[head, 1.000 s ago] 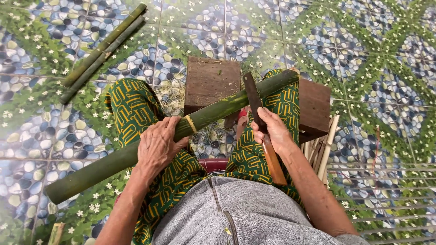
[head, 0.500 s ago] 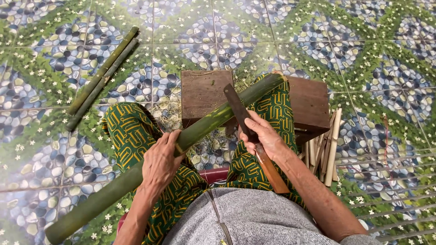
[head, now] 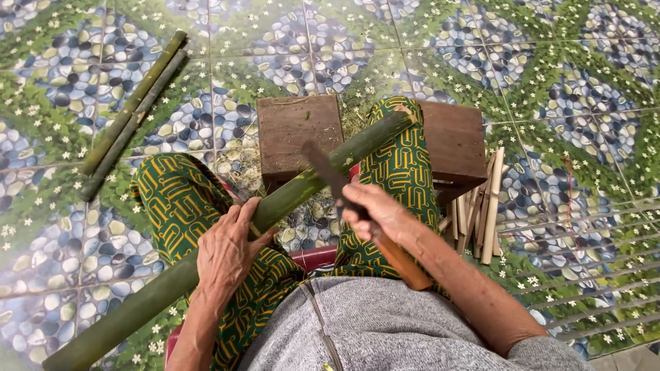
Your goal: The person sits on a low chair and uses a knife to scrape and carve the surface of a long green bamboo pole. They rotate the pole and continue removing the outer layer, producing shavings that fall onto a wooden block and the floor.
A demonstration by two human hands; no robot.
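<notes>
Bamboo pole (head: 234, 240), long and green, lies diagonally across the person's lap, far end resting on the edge of the wooden block (head: 299, 134), near end running off toward the lower left of the view. Left hand (head: 227, 251) is wrapped over the pole at mid-length, fingers closed around it, pinning it against the thigh. Right hand (head: 375, 213) is clamped on the wooden handle of a machete-type knife (head: 330, 175); the dark blade now lies flat-ish against the pole just past the left hand, touching or very close to the green skin, can't tell which. Compared with a second ago the blade has dropped from a raised, steeper angle down onto the stalk, and the pole has shifted a bit higher across the knees, so my read is the cut or skinning stroke is set up rather than under way; no fresh shaving visible at the edge. Beside the right knee sits a bundle of pale split bamboo strips (head: 481, 209) leaning by a second wooden block (head: 454, 141). Two thinner green bamboo lengths (head: 130, 117) lie well apart on the patterned tile floor (head: 564, 82), upper left.
</notes>
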